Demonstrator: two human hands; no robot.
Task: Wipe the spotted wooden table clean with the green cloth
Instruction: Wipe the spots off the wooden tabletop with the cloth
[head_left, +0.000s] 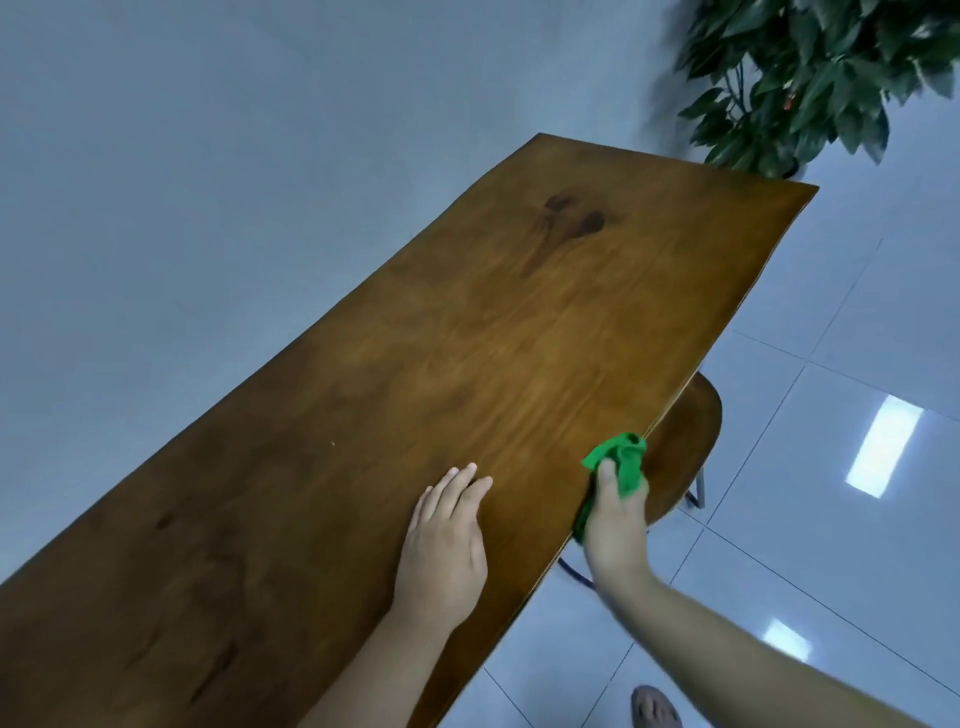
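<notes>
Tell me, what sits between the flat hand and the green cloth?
Nothing: in the head view only bare wooden table separates the left hand, resting flat, from the green cloth gripped by the right hand.

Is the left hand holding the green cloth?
No, the right hand grips the green cloth at the edge of the table, and the left hand rests flat on it.

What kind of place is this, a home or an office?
Likely an office or public indoor room, though a home is possible: a wooden table beside a plain wall, a glossy tiled floor, and a large leafy plant.
</notes>
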